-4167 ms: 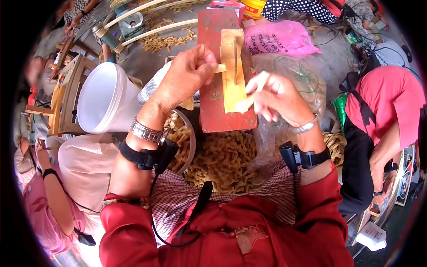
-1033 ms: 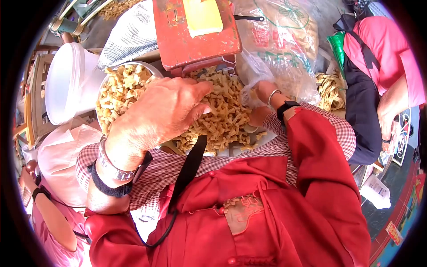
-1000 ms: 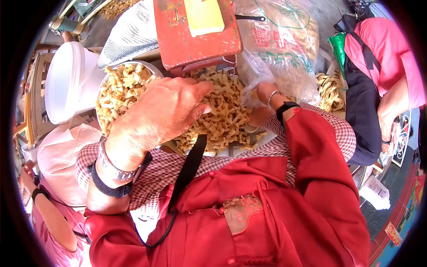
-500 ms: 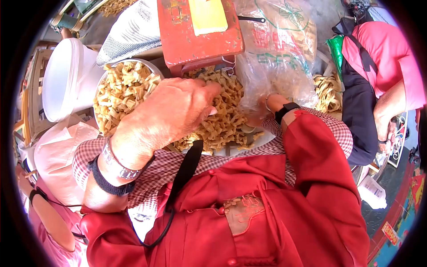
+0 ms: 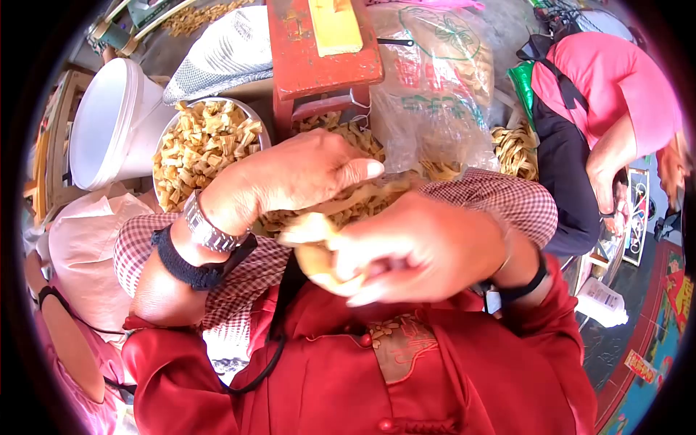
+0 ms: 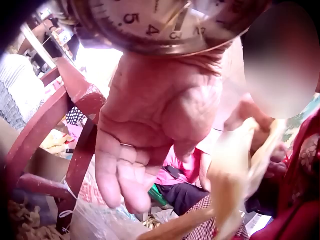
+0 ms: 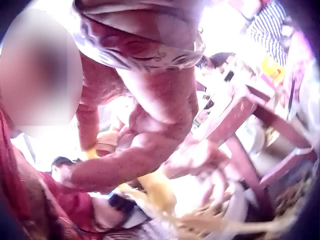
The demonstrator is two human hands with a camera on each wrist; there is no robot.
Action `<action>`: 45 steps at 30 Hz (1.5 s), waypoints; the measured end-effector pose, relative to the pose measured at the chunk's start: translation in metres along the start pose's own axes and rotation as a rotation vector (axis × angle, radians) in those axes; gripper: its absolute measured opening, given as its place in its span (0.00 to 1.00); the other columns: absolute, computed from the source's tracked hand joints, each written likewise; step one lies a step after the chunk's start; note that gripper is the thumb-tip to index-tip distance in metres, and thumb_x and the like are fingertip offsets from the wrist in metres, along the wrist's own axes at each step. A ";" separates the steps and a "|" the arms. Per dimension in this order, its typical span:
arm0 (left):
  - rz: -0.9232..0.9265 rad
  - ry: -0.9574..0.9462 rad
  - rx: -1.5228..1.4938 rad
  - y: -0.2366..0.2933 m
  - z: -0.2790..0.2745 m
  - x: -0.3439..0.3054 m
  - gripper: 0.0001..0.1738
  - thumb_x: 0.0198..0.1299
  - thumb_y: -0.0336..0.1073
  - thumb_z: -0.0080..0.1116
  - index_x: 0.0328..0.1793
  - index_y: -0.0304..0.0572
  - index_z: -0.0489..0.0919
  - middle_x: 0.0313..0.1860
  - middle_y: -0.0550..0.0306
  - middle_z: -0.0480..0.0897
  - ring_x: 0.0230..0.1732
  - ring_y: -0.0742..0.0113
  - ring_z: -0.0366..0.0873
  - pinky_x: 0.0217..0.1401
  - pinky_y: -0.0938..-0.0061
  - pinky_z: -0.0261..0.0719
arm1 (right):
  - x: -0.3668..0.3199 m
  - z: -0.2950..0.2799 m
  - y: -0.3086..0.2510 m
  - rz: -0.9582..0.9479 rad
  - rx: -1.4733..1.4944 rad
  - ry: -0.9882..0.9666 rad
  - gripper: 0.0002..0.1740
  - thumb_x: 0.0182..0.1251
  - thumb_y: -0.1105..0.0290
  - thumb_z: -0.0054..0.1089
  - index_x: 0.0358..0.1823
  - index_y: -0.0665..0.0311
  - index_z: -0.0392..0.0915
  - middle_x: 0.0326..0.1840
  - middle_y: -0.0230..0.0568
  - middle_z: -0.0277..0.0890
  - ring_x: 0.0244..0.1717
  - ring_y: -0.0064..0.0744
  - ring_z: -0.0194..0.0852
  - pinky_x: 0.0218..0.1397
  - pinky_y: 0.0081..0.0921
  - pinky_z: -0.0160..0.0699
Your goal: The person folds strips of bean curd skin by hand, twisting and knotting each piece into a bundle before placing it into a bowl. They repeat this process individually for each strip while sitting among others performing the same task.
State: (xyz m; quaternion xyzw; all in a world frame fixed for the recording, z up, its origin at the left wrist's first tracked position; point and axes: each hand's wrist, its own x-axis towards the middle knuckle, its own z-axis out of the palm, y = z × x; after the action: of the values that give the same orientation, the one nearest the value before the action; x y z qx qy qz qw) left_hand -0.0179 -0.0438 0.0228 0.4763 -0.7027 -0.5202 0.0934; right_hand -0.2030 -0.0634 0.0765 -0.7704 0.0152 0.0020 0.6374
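Observation:
My right hand [image 5: 428,250] pinches a bundle of long pale-yellow flat strips [image 5: 319,264] in front of my chest, blurred in the head view. Some strips trail toward the left, also seen as a strip [image 6: 230,170] in the left wrist view. My left hand [image 5: 304,170] hovers over a heap of short tan folded pieces [image 5: 355,138]. In the left wrist view its palm faces the camera, the fingers [image 6: 132,192] loosely bent and holding nothing. A red wooden stool [image 5: 326,80] stands behind the heap, with a yellow block [image 5: 337,32] on top.
A round bowl [image 5: 265,129] of folded pieces stands left, beside a white bucket [image 5: 109,123]. Right of the stool lies a clear plastic bag [image 5: 435,87], and behind my knee a coil of strips [image 5: 515,152]. A person in pink [image 5: 602,87] sits at the right.
My right hand has risen from down by the plastic bag to my chest, bringing the strips. My left hand has stayed over the heap. Earlier both hands were at the yellow block.

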 end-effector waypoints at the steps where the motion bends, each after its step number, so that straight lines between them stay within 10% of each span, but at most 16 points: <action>1: -0.163 -0.082 -0.146 0.007 -0.003 -0.001 0.29 0.67 0.57 0.44 0.44 0.34 0.78 0.25 0.49 0.80 0.28 0.58 0.80 0.34 0.67 0.76 | 0.005 0.015 -0.004 -0.036 -0.190 0.051 0.09 0.57 0.70 0.60 0.32 0.62 0.69 0.32 0.39 0.73 0.31 0.37 0.78 0.33 0.33 0.76; 5: -0.076 -0.089 -0.253 -0.020 0.007 -0.001 0.31 0.65 0.59 0.47 0.45 0.33 0.78 0.27 0.55 0.79 0.28 0.71 0.75 0.29 0.76 0.74 | 0.015 0.052 0.028 -0.127 -0.754 0.307 0.10 0.55 0.66 0.64 0.35 0.59 0.73 0.32 0.36 0.70 0.35 0.34 0.74 0.32 0.28 0.76; 7: -0.251 -0.026 -0.287 -0.008 -0.003 -0.011 0.29 0.66 0.55 0.50 0.55 0.33 0.75 0.29 0.59 0.79 0.28 0.73 0.74 0.31 0.77 0.75 | 0.013 0.050 0.047 -0.164 -0.450 0.440 0.08 0.55 0.70 0.64 0.34 0.60 0.75 0.33 0.37 0.73 0.37 0.35 0.75 0.36 0.27 0.76; 13: 0.085 0.088 -0.539 -0.015 -0.014 -0.022 0.28 0.66 0.54 0.49 0.57 0.35 0.75 0.42 0.59 0.81 0.44 0.72 0.77 0.50 0.77 0.74 | -0.010 0.000 0.038 0.113 0.251 0.565 0.09 0.71 0.69 0.51 0.35 0.68 0.76 0.32 0.33 0.78 0.34 0.18 0.76 0.36 0.19 0.78; 23: 0.113 0.106 -0.434 -0.018 0.000 -0.004 0.16 0.64 0.41 0.57 0.53 0.40 0.79 0.43 0.61 0.79 0.37 0.72 0.77 0.39 0.76 0.77 | -0.004 -0.014 0.037 -0.049 0.367 0.506 0.12 0.72 0.65 0.49 0.39 0.67 0.75 0.32 0.36 0.78 0.33 0.22 0.79 0.35 0.19 0.80; 25: 0.115 0.149 -0.229 -0.016 0.000 -0.006 0.10 0.65 0.33 0.50 0.47 0.37 0.79 0.28 0.59 0.80 0.28 0.74 0.77 0.30 0.76 0.75 | -0.003 -0.010 0.034 0.018 0.427 0.403 0.13 0.72 0.61 0.49 0.43 0.66 0.72 0.40 0.42 0.77 0.36 0.29 0.80 0.37 0.23 0.81; 31: 0.413 0.699 -0.074 -0.007 0.007 -0.005 0.13 0.48 0.20 0.54 0.41 0.38 0.79 0.35 0.49 0.81 0.39 0.60 0.82 0.43 0.72 0.78 | -0.004 0.017 0.081 0.301 1.045 0.601 0.31 0.72 0.41 0.35 0.57 0.62 0.65 0.49 0.46 0.75 0.45 0.41 0.79 0.46 0.38 0.80; 34: 0.495 0.450 -0.213 0.004 0.005 -0.007 0.19 0.44 0.19 0.55 0.45 0.39 0.78 0.40 0.50 0.82 0.43 0.57 0.82 0.46 0.72 0.77 | 0.004 0.017 0.096 0.079 1.226 0.680 0.40 0.67 0.35 0.31 0.65 0.61 0.61 0.63 0.43 0.68 0.62 0.46 0.67 0.59 0.50 0.70; 40: 0.572 0.348 -0.107 -0.002 0.011 -0.004 0.25 0.47 0.15 0.47 0.53 0.39 0.77 0.49 0.45 0.80 0.54 0.47 0.77 0.58 0.65 0.73 | -0.013 -0.023 0.086 -0.188 1.158 0.856 0.26 0.72 0.47 0.41 0.63 0.56 0.62 0.55 0.46 0.70 0.53 0.43 0.70 0.58 0.45 0.71; 45: 0.558 0.384 0.031 0.001 0.013 -0.005 0.22 0.45 0.19 0.50 0.49 0.39 0.80 0.42 0.44 0.82 0.46 0.47 0.79 0.47 0.63 0.77 | -0.016 -0.042 0.073 -0.216 1.037 1.066 0.17 0.75 0.55 0.39 0.59 0.52 0.62 0.43 0.38 0.72 0.39 0.35 0.72 0.49 0.43 0.74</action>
State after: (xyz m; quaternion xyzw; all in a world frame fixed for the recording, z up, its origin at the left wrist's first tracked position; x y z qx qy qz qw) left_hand -0.0235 -0.0314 0.0195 0.3563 -0.7833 -0.3646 0.3556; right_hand -0.2217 -0.1176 0.0135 -0.2653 0.2452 -0.4411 0.8215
